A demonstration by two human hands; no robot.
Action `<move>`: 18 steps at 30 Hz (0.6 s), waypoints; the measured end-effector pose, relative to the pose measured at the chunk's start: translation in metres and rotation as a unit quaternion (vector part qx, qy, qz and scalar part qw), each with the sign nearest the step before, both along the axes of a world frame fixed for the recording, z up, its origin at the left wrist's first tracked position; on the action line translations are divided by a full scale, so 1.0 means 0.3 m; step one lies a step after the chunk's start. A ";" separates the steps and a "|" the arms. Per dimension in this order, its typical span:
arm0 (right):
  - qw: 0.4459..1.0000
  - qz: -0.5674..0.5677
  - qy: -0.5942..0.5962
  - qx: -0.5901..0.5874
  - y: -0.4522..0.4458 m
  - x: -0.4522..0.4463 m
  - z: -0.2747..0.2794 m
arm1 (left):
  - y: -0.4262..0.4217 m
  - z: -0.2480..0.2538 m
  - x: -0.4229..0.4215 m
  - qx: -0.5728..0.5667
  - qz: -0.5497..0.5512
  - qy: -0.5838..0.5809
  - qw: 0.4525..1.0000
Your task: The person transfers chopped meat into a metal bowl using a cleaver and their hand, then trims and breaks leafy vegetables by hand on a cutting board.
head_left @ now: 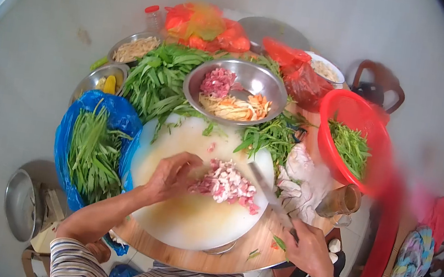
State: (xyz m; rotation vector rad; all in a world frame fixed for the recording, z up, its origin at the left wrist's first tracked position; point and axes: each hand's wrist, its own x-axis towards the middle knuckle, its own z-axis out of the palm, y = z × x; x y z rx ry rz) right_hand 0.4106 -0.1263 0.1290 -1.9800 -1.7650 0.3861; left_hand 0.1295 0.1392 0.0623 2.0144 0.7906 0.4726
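Observation:
Chopped pink and white meat (226, 182) lies piled on a round white cutting board (182, 226). My right hand (304, 249) is closed round the dark handle of a kitchen knife (265, 184). Its broad blade slants up and left over the board's right side, close to the meat. At the pile's left edge hovers my left hand (174, 176), loosely curled with thumb and fingers apart; its fingertips are partly blurred. Behind the board stands a steel bowl (231, 122) with minced meat (218, 83) and pale and orange shreds (237, 107) in it.
Leafy greens (153, 82) spread behind the board. A blue bag (64, 146) of greens stands left, a red basin (326, 116) with cut greens right. A jar (340, 201) and a crumpled pale plastic bag (300, 191) sit near the knife. Red bags (297, 75) lie at the back.

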 end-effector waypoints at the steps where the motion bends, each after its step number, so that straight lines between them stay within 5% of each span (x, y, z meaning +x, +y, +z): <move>1: 1.000 0.006 0.002 -0.005 -0.030 -0.002 -0.027 | 0.018 -0.021 -0.019 0.069 0.039 -0.041 0.996; 3: 0.972 -0.118 0.196 -0.054 -0.094 -0.014 -0.082 | 0.054 -0.060 -0.066 0.180 0.082 -0.070 0.978; 4: 0.972 -0.117 0.197 -0.055 -0.111 -0.028 -0.085 | 0.051 -0.100 -0.070 0.179 0.083 -0.069 0.978; 6: 0.850 -0.222 0.457 -0.138 -0.130 -0.065 -0.083 | 0.034 -0.142 -0.072 0.144 0.092 -0.100 0.980; 8: 0.828 -0.210 0.509 -0.108 -0.139 -0.101 -0.113 | 0.015 -0.122 -0.062 0.218 0.061 -0.025 0.974; 10: 0.732 -0.261 0.621 -0.100 -0.138 -0.133 -0.138 | -0.004 -0.129 -0.017 0.180 0.071 -0.009 0.981; 14: 0.725 -0.217 0.646 -0.094 -0.085 -0.181 -0.170 | -0.001 -0.147 0.089 0.243 0.068 0.003 0.968; 18: 0.737 -0.219 0.633 -0.090 -0.014 -0.230 -0.206 | -0.039 -0.086 0.152 0.138 0.032 -0.023 0.990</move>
